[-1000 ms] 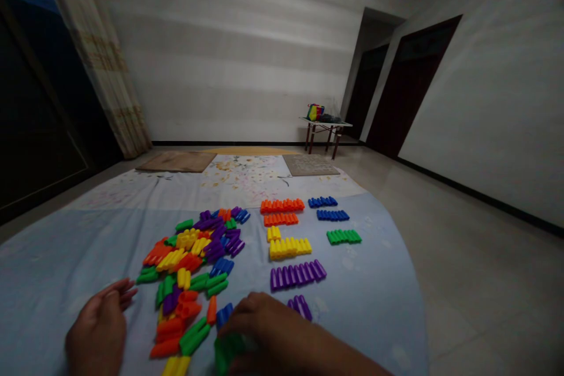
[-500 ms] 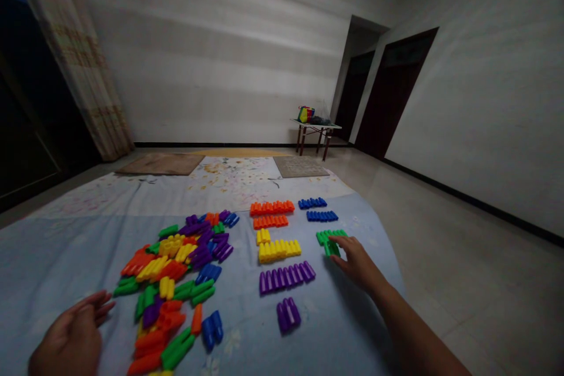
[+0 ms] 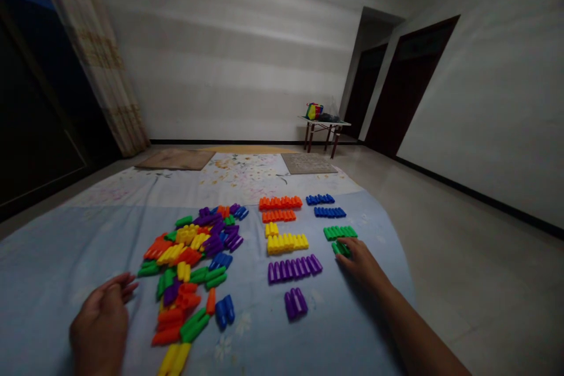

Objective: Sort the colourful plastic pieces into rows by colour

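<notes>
My right hand has thumb and fingers around a small set of green bullet-shaped plastic building pieces, down at the cloth. Just beyond it lies a row of green pieces. My left hand hovers at the left with fingers loosely extended and nothing in it. To its right spreads a mixed pile of pieces in orange, yellow, green, purple and blue. Sorted rows lie mid-table: orange, yellow, purple and blue. A short purple set lies nearest me.
A pale blue flowered cloth covers the table. Two mats, one brown and one grey, lie at its far edge. Beyond stands a small table with a colourful bag. A curtain hangs at left.
The green pieces in my right hand have gone from tilted against the green row to lying lower, just in front of it. The whole view has shifted slightly.
</notes>
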`<state>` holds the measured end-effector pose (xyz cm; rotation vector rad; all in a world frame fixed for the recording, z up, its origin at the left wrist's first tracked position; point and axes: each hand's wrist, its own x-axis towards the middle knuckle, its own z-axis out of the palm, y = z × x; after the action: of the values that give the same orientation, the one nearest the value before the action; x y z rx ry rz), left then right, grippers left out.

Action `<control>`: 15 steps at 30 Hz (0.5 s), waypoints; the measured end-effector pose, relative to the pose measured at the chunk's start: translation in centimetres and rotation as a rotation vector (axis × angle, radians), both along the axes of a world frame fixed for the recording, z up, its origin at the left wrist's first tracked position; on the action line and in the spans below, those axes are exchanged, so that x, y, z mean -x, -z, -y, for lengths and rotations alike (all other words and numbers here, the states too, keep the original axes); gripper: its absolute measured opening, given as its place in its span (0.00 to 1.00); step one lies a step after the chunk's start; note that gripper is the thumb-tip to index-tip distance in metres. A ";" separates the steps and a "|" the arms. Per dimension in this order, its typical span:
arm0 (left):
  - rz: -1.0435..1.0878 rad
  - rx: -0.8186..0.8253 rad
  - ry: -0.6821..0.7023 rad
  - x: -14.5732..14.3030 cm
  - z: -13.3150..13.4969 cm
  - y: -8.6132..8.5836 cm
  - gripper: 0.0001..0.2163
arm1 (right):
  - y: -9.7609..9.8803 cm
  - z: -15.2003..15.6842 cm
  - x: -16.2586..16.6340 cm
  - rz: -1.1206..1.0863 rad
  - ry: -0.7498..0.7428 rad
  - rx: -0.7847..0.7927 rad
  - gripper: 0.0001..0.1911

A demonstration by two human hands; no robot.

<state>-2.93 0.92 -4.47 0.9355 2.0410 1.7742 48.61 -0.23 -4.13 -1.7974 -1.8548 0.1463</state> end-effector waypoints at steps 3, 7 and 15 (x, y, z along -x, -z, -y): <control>0.068 -0.044 0.032 -0.6 0.5 -0.7 0.11 | -0.1 -0.1 -0.1 -0.009 0.018 -0.049 0.20; 0.053 -0.073 0.046 -0.6 0.5 -0.5 0.13 | -2.2 0.0 2.9 -0.068 -0.046 -0.179 0.20; 0.053 -0.099 0.061 -0.8 0.6 -0.5 0.13 | -7.1 3.6 18.7 -0.129 -0.738 0.086 0.20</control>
<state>-2.14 0.27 -3.94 0.9573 1.8875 1.8624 29.92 -3.88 2.94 -1.0368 -2.3476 0.5996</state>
